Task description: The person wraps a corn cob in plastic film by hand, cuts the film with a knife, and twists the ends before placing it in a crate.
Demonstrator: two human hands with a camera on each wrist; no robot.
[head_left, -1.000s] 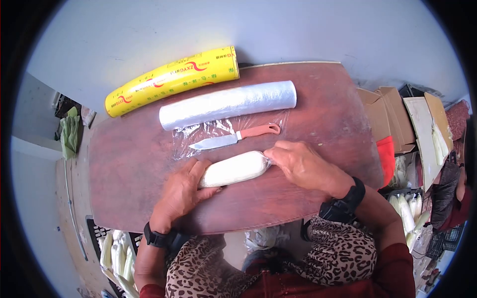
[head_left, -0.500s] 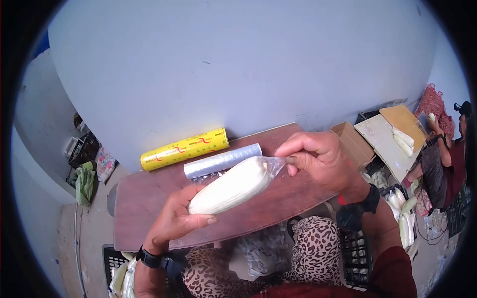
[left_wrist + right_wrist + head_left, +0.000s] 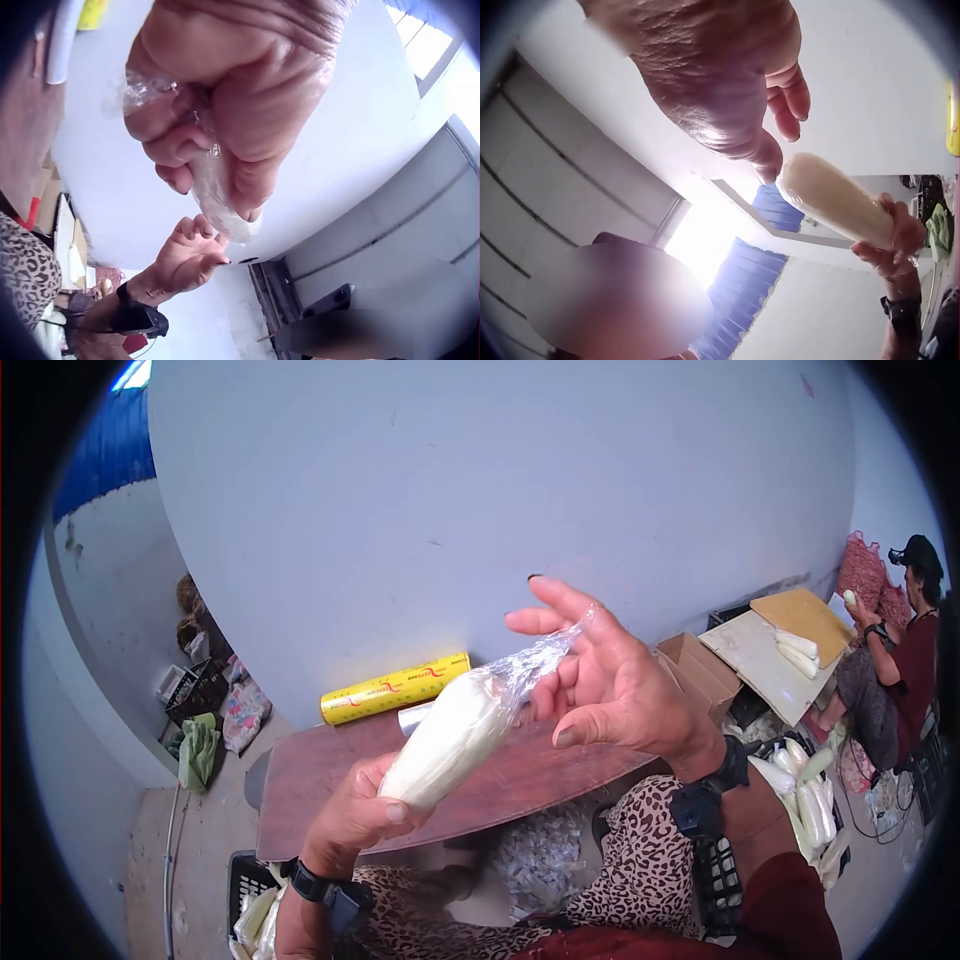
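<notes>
My left hand grips the lower end of a pale ear of corn, holding it tilted up above the table. Clear cling film covers the ear and stretches from its upper end to my right hand. The right hand's fingers are spread, and the thumb stands apart; the film lies against the fingers. In the left wrist view, the left fingers and thumb wrap round the film-covered ear. The right wrist view shows the ear's rounded end close to the right thumb tip.
Behind the ear, a yellow printed tube and a mostly hidden film roll lie on the reddish table. Crates of corn stand low at both sides. Another person sits at the far right near a cardboard box.
The ear has been lifted from the table and tilted upright. My right hand has gone from pinching the film end to spread fingers, with the film drawn out longer. The head view has tipped upward.
</notes>
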